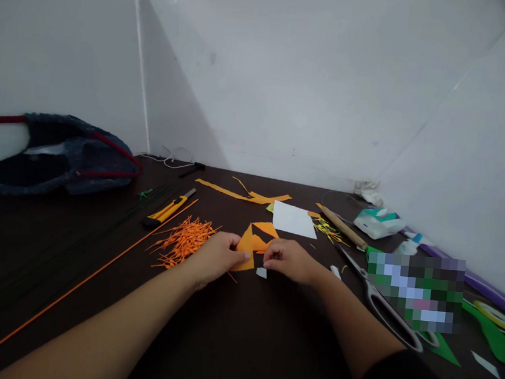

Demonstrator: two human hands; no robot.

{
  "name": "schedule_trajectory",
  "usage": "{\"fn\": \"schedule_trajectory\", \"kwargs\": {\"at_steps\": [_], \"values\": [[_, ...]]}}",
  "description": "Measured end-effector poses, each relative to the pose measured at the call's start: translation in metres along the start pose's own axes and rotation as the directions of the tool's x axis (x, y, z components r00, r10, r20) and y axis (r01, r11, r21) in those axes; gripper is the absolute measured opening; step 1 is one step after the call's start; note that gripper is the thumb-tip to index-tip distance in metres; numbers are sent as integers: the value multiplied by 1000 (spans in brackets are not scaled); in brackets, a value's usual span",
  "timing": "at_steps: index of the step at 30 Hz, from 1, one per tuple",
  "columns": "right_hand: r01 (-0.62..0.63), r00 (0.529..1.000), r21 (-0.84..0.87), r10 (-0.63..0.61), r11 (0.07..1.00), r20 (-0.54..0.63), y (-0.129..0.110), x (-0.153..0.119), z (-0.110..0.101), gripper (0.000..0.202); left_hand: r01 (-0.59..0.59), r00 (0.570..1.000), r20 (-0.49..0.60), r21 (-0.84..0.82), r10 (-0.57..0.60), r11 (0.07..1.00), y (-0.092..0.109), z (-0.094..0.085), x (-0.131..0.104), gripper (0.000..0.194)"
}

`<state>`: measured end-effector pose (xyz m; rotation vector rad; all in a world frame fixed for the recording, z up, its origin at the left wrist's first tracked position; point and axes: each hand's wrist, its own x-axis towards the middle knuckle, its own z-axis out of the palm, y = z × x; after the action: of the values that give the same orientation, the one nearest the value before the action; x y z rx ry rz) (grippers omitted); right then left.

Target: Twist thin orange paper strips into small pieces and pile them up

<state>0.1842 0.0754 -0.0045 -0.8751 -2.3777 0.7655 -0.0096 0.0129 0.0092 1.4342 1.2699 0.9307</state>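
Note:
My left hand (220,256) is closed on a pointed piece of orange paper (246,249), thumb on top, above the dark table. Just to its right, my right hand (288,259) has its fingers drawn together in a pinch; whatever they hold, if anything, is hidden. Another orange paper piece (266,229) lies behind the fingers, with a further orange scrap (258,244) between the two hands. Under the right fingertips rests a small white paper scrap (262,272). Thin twisted orange paper pieces (188,240) form a heap beside my left hand.
A yellow utility knife (168,210) and a long orange stick (94,282) lie to the left. Behind are orange strips (230,192) and a white sheet (294,218). Scissors (386,310), a wooden stick (342,225) and a tissue pack (377,223) occupy the right.

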Motion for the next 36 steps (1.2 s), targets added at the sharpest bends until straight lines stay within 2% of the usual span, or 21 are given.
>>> {"fn": "schedule_trajectory", "kwargs": {"at_steps": [3, 6, 8, 11, 15, 17, 23, 26, 31, 36], "values": [[9, 998, -11, -9, 1000, 59, 4, 1, 2, 8, -30, 986, 165, 283, -18, 959, 2, 2, -7, 15], [57, 993, -14, -55, 998, 101, 2, 1, 4, 6, -178, 945, 328, 485, 11, 856, 2, 9, -14, 16], [125, 986, -58, -117, 990, 122, -1, 1, 4, 5, -239, 940, 339, 573, 39, 784, 1, 12, -15, 19], [189, 975, -145, -168, 971, 146, -4, 0, 4, 8, -218, 966, 245, 622, 78, 752, -4, 9, -9, 20], [148, 981, -146, -127, 978, 147, -5, -1, 6, 12, -174, 980, 18, 566, 199, 806, -9, -1, 4, 10], [88, 992, -103, -78, 991, 104, -6, -1, 7, 13, -151, 979, -39, 518, 200, 842, -10, -2, 8, 12], [-14, 999, 73, 17, 997, -34, -15, 0, 5, 4, -48, 998, -28, 295, 59, 954, -8, 5, 5, 17], [15, 991, 131, 2, 991, -133, -19, 1, 3, 2, -15, 1000, 1, 154, 15, 988, -5, 5, 2, 17], [136, 962, 129, -100, 982, -254, -26, 1, 2, 2, -83, 996, 26, -55, 85, 995, 2, 6, -3, 13], [191, 947, 163, -138, 968, -289, -34, 0, 5, 3, -125, 992, -6, -107, 125, 986, 4, 11, -3, 14]]}}
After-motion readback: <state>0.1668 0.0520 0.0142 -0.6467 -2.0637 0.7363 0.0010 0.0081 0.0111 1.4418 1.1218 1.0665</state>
